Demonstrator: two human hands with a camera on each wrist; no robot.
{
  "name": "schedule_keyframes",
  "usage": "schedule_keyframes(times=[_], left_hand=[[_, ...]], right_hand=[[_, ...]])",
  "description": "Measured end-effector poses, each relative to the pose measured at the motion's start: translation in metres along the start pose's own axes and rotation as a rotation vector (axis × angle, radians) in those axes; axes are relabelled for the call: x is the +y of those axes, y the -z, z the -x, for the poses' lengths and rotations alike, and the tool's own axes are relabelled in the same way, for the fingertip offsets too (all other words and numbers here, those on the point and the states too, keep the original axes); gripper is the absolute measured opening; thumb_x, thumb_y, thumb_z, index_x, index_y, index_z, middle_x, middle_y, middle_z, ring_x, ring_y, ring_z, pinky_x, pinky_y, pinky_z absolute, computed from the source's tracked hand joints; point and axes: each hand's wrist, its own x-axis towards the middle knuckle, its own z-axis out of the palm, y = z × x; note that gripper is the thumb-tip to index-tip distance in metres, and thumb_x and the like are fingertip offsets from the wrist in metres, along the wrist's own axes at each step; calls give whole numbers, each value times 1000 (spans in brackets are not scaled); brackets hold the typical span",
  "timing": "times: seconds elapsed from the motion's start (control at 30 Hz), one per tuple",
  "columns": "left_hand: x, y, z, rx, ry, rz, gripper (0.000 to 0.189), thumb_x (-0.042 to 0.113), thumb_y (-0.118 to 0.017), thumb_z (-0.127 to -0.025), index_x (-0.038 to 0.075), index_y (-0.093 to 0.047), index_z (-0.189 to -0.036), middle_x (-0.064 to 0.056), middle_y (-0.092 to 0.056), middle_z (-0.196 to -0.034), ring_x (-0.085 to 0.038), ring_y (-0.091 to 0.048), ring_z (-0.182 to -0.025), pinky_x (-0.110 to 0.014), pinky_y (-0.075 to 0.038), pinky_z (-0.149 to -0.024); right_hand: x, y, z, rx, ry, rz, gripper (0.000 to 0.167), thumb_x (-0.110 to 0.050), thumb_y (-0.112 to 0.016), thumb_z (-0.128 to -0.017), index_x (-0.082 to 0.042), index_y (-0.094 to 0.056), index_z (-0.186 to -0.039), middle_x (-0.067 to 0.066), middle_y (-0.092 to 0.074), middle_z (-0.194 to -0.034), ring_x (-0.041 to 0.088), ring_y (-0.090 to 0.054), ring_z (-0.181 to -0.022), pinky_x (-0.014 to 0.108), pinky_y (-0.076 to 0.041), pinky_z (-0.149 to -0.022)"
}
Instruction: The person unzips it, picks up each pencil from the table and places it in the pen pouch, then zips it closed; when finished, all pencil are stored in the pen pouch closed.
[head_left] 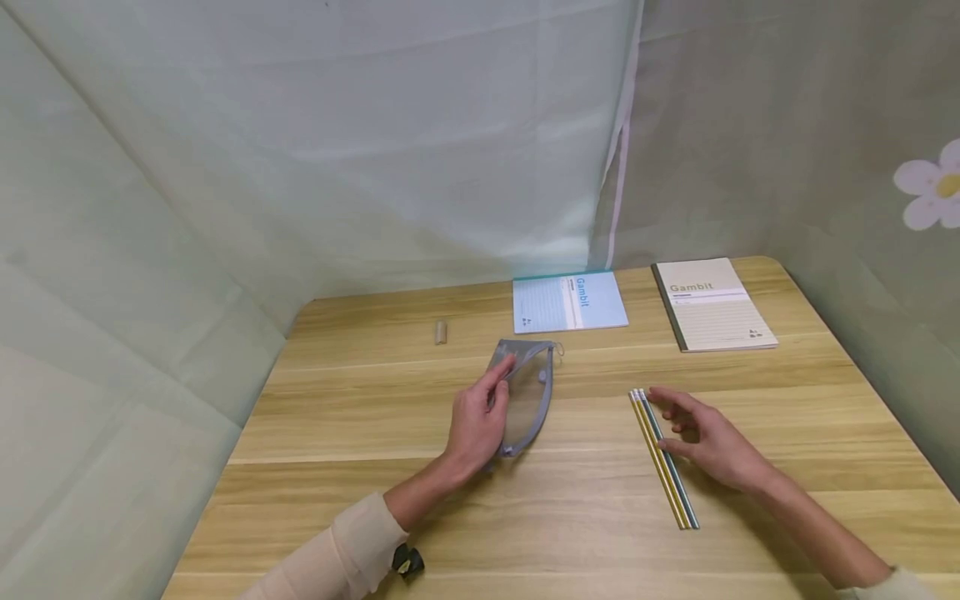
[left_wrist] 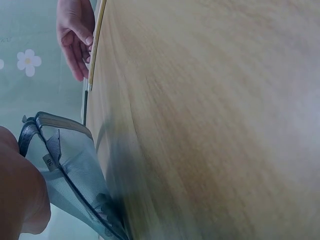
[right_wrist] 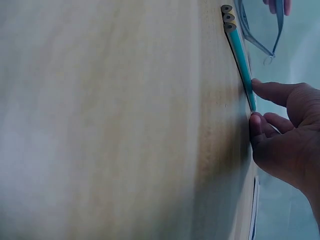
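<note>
A grey mesh zip pouch [head_left: 525, 392] stands with its mouth gaping toward the right, and my left hand [head_left: 480, 421] grips it along its left side. The left wrist view shows the pouch [left_wrist: 75, 170] tilted beside part of that hand [left_wrist: 22, 195]. Three pencils [head_left: 663, 458], yellowish and teal, lie side by side on the table. Alongside them is my right hand [head_left: 705, 437], thumb and fingertips at the teal pencil [right_wrist: 241, 60] with the fingers loosely bent. In the right wrist view the thumb meets that pencil's side, and the other fingertips are near its far end.
A small eraser-like block [head_left: 440, 332] lies at the back left of the wooden table [head_left: 337, 417]. Behind the pouch is a blue notebook [head_left: 570, 302], and a white notebook [head_left: 716, 304] with a dark spine lies at the back right. Fabric curtains [head_left: 450, 150] surround the table.
</note>
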Motion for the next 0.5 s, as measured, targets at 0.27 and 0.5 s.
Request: schedule_keyframes(times=[0.27, 0.5], left_hand=[[0, 0, 0, -8, 5, -4, 39, -1, -54, -107, 1, -64, -145, -13, -65, -142, -33, -70, -111, -39, -55, -89], [-1, 0, 0, -8, 7, -9, 39, -1, -54, -107, 2, -64, -145, -11, -65, -142, -19, -66, -124, -38, -56, -94]], right_hand=[[0, -1, 1, 8, 26, 49, 67, 4, -77, -92, 6, -49, -152, 24, -59, -147, 23, -60, -105, 22, -51, -88], [1, -4, 0, 38, 32, 75, 64, 7, -76, -92, 6, -50, -151, 23, -62, -142, 21, -60, -102, 23, -52, -85]])
